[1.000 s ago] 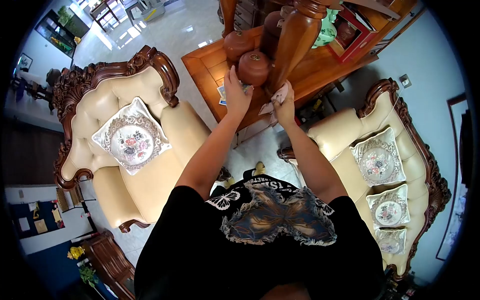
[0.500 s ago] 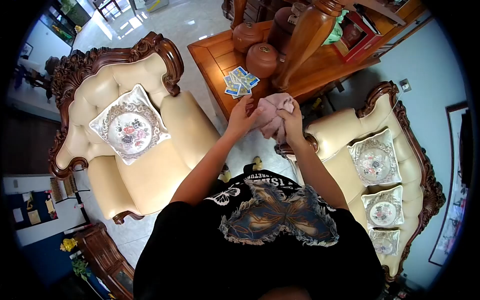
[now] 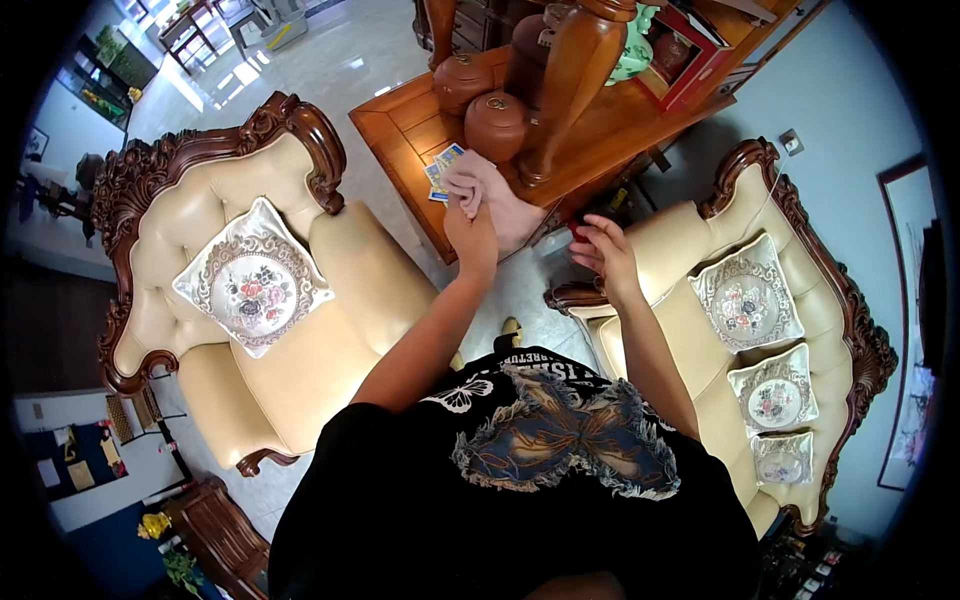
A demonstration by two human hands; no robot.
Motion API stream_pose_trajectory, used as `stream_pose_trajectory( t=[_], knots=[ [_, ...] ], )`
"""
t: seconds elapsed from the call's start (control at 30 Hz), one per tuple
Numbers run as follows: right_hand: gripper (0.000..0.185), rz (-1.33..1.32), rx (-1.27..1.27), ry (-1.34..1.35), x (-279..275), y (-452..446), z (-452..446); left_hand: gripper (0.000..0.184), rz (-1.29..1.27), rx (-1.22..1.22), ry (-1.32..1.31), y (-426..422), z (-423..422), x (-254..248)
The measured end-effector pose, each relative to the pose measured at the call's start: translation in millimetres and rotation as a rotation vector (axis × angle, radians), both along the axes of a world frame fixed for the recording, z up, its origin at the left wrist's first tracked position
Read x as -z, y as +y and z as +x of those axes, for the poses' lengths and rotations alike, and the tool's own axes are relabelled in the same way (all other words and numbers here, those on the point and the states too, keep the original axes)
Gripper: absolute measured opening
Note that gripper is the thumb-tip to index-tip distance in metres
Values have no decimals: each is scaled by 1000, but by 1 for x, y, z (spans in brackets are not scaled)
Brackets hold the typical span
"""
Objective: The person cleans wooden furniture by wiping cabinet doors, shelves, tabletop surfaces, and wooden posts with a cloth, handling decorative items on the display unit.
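Observation:
A pink cloth [image 3: 512,212] is gripped in my left hand [image 3: 471,240], over the near edge of the wooden table [image 3: 385,125]. It hangs down from the tabletop to the right of my fingers. Blue-and-yellow cards [image 3: 437,178] lie on the tabletop, partly covered by the cloth. To the right and apart from the cloth, my right hand [image 3: 610,254] has its fingers spread and holds nothing. Just beyond its fingertips is a small red thing [image 3: 578,230] I cannot make out.
Two brown lidded jars [image 3: 496,126] stand on the table behind the cards, beside a thick wooden leg [image 3: 570,95]. A cream armchair [image 3: 350,265] is to the left. A cream sofa [image 3: 665,330] with several cushions [image 3: 748,295] is to the right.
My left hand has taken hold of the cloth and brought it left over the cards. My right hand has let go of it and moved right, opening. The view has shifted slightly.

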State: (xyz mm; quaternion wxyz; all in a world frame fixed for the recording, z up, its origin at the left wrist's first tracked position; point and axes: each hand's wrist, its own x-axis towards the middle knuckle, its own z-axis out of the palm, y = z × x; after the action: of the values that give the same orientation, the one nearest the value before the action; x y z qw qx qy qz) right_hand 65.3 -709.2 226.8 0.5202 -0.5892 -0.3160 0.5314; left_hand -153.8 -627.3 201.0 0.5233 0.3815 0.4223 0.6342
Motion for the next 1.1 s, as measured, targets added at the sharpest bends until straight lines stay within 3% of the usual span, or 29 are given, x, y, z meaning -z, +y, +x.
stream_pose_trajectory(
  t=[0.03, 0.07, 0.13, 0.17, 0.3, 0.43, 0.53, 0.67, 0.73, 0.8, 0.87, 0.9, 0.97, 1.0, 1.1],
  knots=[
    [38, -36, -12, 16, 6, -8, 7, 33, 163, -186, 293, 4, 1, -17],
    [37, -71, -24, 31, 10, -15, 9, 33, 166, -178, 292, 10, 3, -15],
    [36, -90, -20, 32, 15, -30, 9, 41, 454, -117, 586, 26, 12, 3],
    [36, -103, -47, 29, 16, -36, 7, 48, 452, -183, 655, 30, 24, 4],
    [34, -126, -78, 27, 19, -47, 11, 60, 452, 68, 624, 32, 47, -2],
    [30, -135, -67, 34, 19, -49, 17, 66, 438, 93, 689, 27, 51, 16],
    [28, -129, -77, 43, 25, -46, 15, 58, 439, 22, 783, 7, 56, 24],
    [28, -107, -95, 85, 31, -37, 8, 52, 386, 2, 696, -10, 72, 33],
    [27, -91, -106, 82, 31, -32, 7, 45, 350, 266, 566, -12, 73, 28],
    [23, -111, -145, 32, 23, -29, 7, 61, 283, 386, 607, -12, 71, 39],
    [22, -63, -132, 68, 24, -26, 7, 44, 119, 323, 116, -10, 75, 69],
    [21, -73, -142, 62, 18, -26, 7, 44, 153, 326, 127, -14, 67, 47],
    [21, -45, -150, 43, 21, -27, 16, 33, -120, 214, -317, -24, 44, -19],
    [21, -49, -133, 64, 23, -26, 19, 27, 63, 152, -196, -13, 29, -25],
    [22, -31, -90, 47, 9, -15, 25, 33, 305, -173, -218, 2, 7, -134]
  ],
)
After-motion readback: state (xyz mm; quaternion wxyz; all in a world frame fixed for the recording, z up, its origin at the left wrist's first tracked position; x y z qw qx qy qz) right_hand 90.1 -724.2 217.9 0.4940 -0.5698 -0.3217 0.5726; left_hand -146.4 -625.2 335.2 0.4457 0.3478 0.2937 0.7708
